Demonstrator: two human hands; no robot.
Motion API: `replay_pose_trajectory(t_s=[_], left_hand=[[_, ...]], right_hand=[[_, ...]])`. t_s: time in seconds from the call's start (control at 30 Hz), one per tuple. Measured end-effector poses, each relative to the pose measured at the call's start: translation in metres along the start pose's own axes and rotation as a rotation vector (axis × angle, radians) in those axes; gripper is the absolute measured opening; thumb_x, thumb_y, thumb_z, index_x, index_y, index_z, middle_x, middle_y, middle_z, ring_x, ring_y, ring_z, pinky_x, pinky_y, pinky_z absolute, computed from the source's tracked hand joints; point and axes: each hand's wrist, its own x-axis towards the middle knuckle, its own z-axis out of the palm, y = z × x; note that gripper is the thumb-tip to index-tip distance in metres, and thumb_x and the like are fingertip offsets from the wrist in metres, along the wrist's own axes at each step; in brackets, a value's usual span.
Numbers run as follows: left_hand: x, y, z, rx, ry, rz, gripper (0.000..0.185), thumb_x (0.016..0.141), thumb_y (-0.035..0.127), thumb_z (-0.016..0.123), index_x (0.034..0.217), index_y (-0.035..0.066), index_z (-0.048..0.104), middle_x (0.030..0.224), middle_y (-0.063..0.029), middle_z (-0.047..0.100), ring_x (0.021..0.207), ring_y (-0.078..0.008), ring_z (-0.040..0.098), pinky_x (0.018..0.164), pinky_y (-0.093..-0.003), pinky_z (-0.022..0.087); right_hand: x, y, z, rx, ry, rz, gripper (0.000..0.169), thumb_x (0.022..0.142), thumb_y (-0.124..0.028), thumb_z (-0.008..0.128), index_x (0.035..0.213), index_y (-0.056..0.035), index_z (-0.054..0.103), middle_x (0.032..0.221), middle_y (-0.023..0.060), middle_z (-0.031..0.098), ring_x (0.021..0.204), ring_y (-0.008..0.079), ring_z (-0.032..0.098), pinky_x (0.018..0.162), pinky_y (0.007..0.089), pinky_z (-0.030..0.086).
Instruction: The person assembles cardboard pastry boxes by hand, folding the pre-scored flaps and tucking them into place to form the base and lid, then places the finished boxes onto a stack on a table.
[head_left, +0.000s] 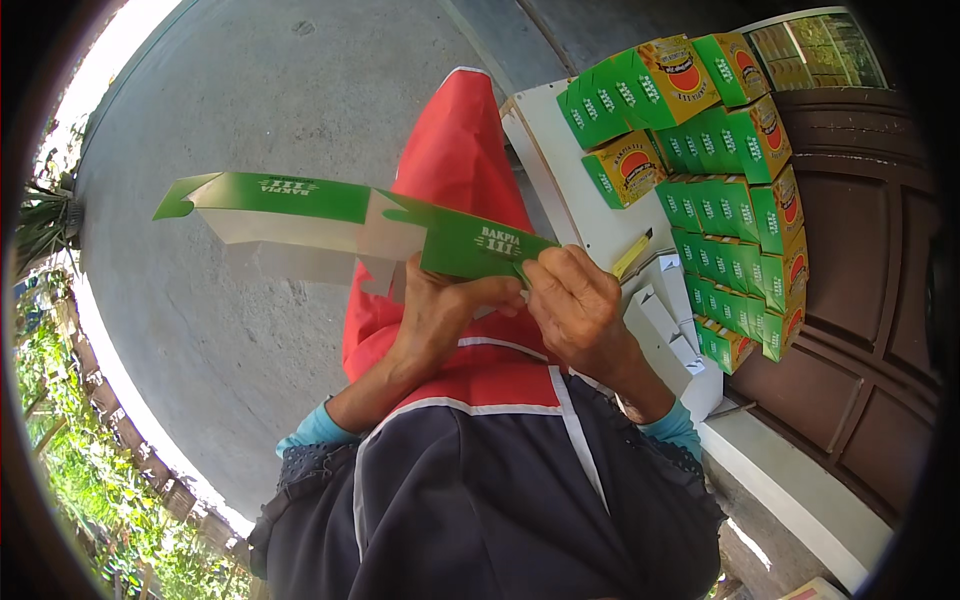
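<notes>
A partly folded green cardboard box (300, 196) is held over my lap, its pale inside showing and its open end with flaps reaching to the left. My left hand (450, 304) grips it from below near its right part, thumb along the lower edge. The fingertips of my right hand (574, 300) pinch the box's right end. Both hands are close together, and the folds between them are partly hidden by the fingers. Under the box lies the red apron (465, 165) over my legs.
A white table (547, 142) at the right bears stacked green and yellow boxes (720, 217), a yellow box cutter (632, 253) and white folded card pieces (664, 315). Beyond it stands a brown panelled door (832, 262). Grey concrete floor (225, 360) lies at the left, with plants beyond.
</notes>
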Motion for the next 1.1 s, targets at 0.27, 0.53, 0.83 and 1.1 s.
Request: replay_pose_trajectory(t_s=[0.27,0.53,0.83,1.1], left_hand=[[0.0,-0.009,-0.001,0.031,0.019,0.007,0.008,0.077,-0.007,0.068,0.084,-0.005,0.072,0.075,-0.0106,0.072,0.067,-0.0167,0.069,0.064,-0.0282,0.057],[-0.005,-0.01,0.0,-0.08,0.067,-0.026,0.012,0.082,-0.008,0.063,0.092,-0.007,0.071,0.082,-0.0144,0.074,0.071,-0.0202,0.073,0.065,-0.0295,0.06],[-0.003,-0.002,0.003,-0.069,-0.036,0.031,0.014,0.082,-0.009,0.064,0.095,-0.008,0.071,0.085,-0.0168,0.074,0.075,-0.0228,0.074,0.066,-0.0316,0.063],[0.009,-0.009,-0.009,0.079,-0.052,0.104,0.013,0.084,-0.006,0.066,0.096,-0.006,0.071,0.087,-0.0137,0.074,0.077,-0.0197,0.072,0.069,-0.0313,0.059]], right_hand=[[0.002,-0.002,0.006,-0.044,0.007,0.026,0.024,0.068,0.001,0.07,0.09,0.0057,0.062,0.087,0.0123,0.052,0.073,0.0264,0.057,0.052,0.035,0.048],[-0.001,-0.004,0.005,-0.082,0.008,-0.017,0.027,0.068,-0.002,0.072,0.091,0.0062,0.062,0.085,0.0121,0.051,0.072,0.0262,0.057,0.052,0.0355,0.049],[0.0,0.012,-0.014,0.257,-0.076,0.212,0.027,0.068,0.007,0.074,0.094,0.0059,0.069,0.093,0.014,0.062,0.082,0.0287,0.064,0.064,0.0385,0.053],[0.01,0.023,-0.015,0.321,-0.11,0.187,0.044,0.067,-0.007,0.087,0.104,-0.0011,0.065,0.111,0.0125,0.067,0.092,0.0298,0.067,0.073,0.0371,0.056]])
